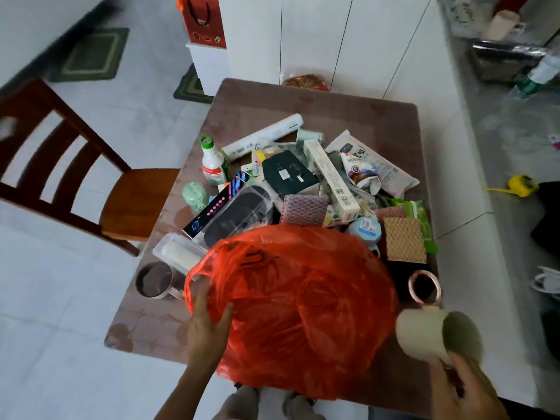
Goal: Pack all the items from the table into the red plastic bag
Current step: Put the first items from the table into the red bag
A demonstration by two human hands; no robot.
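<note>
Holding a cream-coloured plastic mug [424, 331] in the right hand [463, 386], grip clamped on its base end, mouth facing left toward the crumpled translucent red plastic bag [303, 304]. Mug is hovering off the worktop's [303, 98] near right corner, just beside the bag; judging it is the next item going in.

Left hand [206, 322] is pressing on the bag's left flank, fingers spread and gripping the film near the rim, prob. to steady the bag and find the opening. Bag is sitting at the near edge of the brown worktop, bulging, so it is partly filled already or puffed w/ air; cannot tell which. Opening is not clearly showing from this view.

Count of what is lying on the worktop, approx., since the pile overlaps:
- 1 white bottle w/ green cap [212, 165], upright
- 1 long white roll box [263, 137]
- 1 dark green flat box [288, 174]
- 2 textured scrub pads: pink [303, 209], tan [404, 239]
- 1 steel cup [154, 280], left of bag
- 1 copper-coloured tape roll [424, 287], right of bag
- 1 clear lidded case [178, 253], touching bag

Most of the pile is lying behind the bag; task is at an early stage.
</note>
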